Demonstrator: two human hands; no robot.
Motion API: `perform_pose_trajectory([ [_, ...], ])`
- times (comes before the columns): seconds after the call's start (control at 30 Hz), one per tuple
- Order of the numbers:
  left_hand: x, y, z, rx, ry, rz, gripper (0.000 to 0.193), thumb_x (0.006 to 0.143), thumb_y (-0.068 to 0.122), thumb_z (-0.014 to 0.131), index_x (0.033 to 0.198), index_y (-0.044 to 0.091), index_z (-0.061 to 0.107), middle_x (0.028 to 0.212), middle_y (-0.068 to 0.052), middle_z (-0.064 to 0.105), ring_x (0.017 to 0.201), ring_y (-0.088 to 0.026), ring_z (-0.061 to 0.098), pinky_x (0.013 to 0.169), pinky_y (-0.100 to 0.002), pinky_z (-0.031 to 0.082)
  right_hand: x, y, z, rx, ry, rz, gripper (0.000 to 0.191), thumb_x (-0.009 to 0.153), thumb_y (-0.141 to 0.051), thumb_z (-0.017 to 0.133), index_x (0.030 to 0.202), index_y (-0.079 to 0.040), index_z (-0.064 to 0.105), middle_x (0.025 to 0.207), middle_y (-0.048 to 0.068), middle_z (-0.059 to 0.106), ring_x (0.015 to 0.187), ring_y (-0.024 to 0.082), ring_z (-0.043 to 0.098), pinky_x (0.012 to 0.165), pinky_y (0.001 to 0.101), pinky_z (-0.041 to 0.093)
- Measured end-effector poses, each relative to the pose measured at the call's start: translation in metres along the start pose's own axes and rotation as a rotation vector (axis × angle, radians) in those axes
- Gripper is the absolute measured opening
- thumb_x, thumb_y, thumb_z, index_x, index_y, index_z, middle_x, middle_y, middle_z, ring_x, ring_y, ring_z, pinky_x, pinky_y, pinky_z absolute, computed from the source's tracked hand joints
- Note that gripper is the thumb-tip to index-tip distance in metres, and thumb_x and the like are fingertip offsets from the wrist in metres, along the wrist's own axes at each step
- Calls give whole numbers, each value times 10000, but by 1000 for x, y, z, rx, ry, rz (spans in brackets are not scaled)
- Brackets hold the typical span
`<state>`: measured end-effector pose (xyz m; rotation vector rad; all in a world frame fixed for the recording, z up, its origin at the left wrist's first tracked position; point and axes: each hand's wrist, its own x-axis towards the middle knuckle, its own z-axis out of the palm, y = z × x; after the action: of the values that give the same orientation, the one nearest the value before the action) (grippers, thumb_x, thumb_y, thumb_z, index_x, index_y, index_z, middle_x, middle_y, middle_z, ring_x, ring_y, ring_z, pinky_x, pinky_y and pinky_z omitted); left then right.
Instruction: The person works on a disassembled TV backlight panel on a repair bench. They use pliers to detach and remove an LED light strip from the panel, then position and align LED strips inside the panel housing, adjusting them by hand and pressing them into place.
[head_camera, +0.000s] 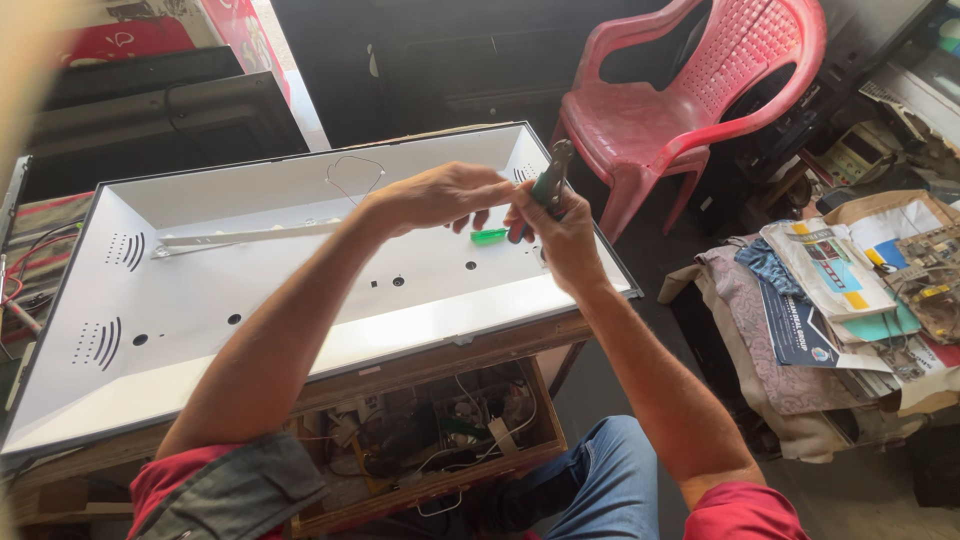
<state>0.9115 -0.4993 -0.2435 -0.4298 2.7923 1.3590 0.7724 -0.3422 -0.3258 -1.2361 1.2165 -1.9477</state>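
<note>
A large white flat-panel backplate (250, 300) with a dark rim lies on a wooden table, with vent slots and small holes in it. A pale strip (250, 236) and a thin wire loop (350, 175) lie on its far half. My right hand (560, 230) holds a pair of dark-handled pliers (552, 178) upright above the panel's right end. My left hand (445, 195) reaches across, fingertips touching the pliers' handle. A green screwdriver handle (489, 236) shows just below both hands; which hand holds it I cannot tell.
A red plastic chair (690, 110) stands beyond the table's right end. A cloth-covered pile of papers and circuit boards (860, 290) sits at right. An open wooden drawer (430, 430) of wires hangs under the table. Dark flat screens (160, 110) lean at the back left.
</note>
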Motion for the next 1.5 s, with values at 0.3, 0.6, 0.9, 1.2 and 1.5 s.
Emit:
perform_pose_trajectory([
  [0.3, -7, -32, 3, -40, 154, 58, 319, 1045, 224, 567, 1310, 167, 736, 739, -23, 625, 652, -122, 533, 598, -318, 452, 9, 21, -30, 18, 24, 87, 128, 1045, -164, 629, 1104, -77, 700, 905, 27, 715, 735, 110, 670, 622, 255, 453],
  [0.6, 23, -75, 76, 691, 325, 135, 215, 987, 36, 551, 1143, 17, 698, 892, -165, 674, 758, -299, 684, 688, -446, 574, 35, 53, -92, -411, 185, 381, 226, 917, -88, 611, 1118, -2, 668, 861, 70, 655, 761, 125, 624, 605, 299, 479],
  [0.9, 40, -97, 79, 788, 196, -98, 378, 1093, 370, 582, 1013, 31, 729, 930, -156, 646, 802, -261, 695, 702, -404, 580, 29, 21, -95, -60, 160, 762, 341, 865, -138, 586, 1202, -86, 582, 1143, 158, 726, 910, 209, 687, 780, 379, 545],
  [1.2, 110, -93, 43, 669, 506, -86, 324, 875, 346, 753, 1040, 70, 719, 1104, -154, 617, 1072, -328, 575, 890, -488, 456, 12, 33, -102, 309, 80, 685, 396, 833, -24, 623, 1203, -15, 483, 1182, 289, 699, 1042, 318, 715, 809, 368, 554],
  [1.5, 110, -90, 30, 596, 558, 137, 160, 1007, 205, 676, 1042, 54, 716, 1044, -130, 672, 999, -324, 651, 879, -470, 502, 9, 28, -82, -240, 68, 575, 665, 809, -18, 535, 1468, -6, 448, 1133, 140, 737, 880, 166, 628, 643, 314, 477],
])
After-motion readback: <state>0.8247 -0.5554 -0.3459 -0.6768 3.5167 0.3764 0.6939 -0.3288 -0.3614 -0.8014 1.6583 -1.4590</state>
